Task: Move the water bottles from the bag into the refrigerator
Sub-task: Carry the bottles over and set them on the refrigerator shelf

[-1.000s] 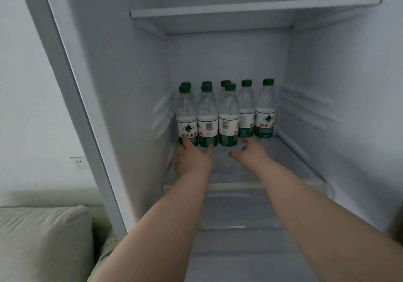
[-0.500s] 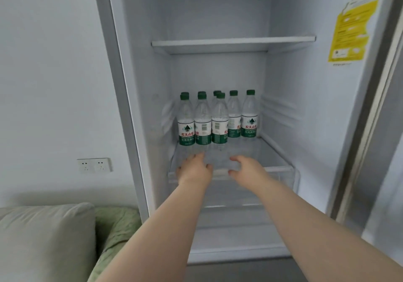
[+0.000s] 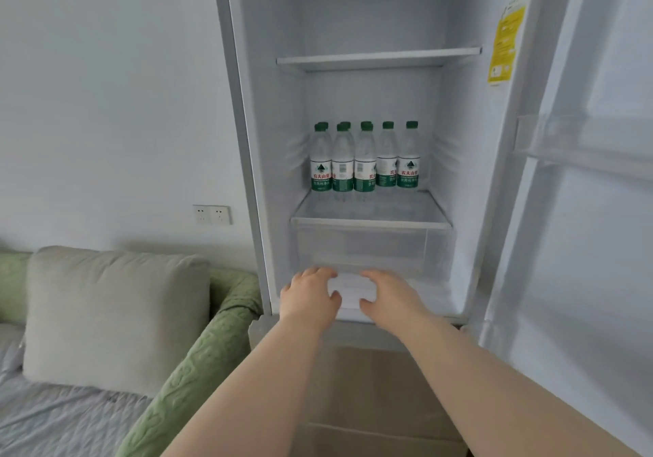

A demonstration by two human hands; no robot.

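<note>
Pale white wall [image 3: 106, 85] fills the side beyond the left hand [image 3: 311, 297], with a white double wall socket [image 3: 212, 214] set low on it. Below that socket sit a beige square cushion [image 3: 109, 315] and a green textured sofa arm [image 3: 198, 357].

Straight ahead stands the tall white refrigerator [image 3: 268, 121], its white door [image 3: 583, 280] swung wide beyond the right hand [image 3: 392, 299]. A yellow printed sticker [image 3: 503, 46] is stuck to the inner wall high above that hand.

Both hands reach forward side by side, palms down, with a narrow gap between them. Their fingers are loosely bent and hold nothing. They hover at the lower front edge of the refrigerator's opening, just below a clear plastic drawer [image 3: 360, 248].

The clear plastic water bottles with green caps and green-and-white labels [image 3: 364, 159] stand upright on the transparent shelf [image 3: 371, 224] above that drawer, well above and beyond the hands. They are packed close together towards the back. Three stand forward on the left-hand side with more caps peeking from behind them, and two stand on the right-hand side. A white shelf [image 3: 378, 58] higher up spans the compartment over the bottles.
</note>
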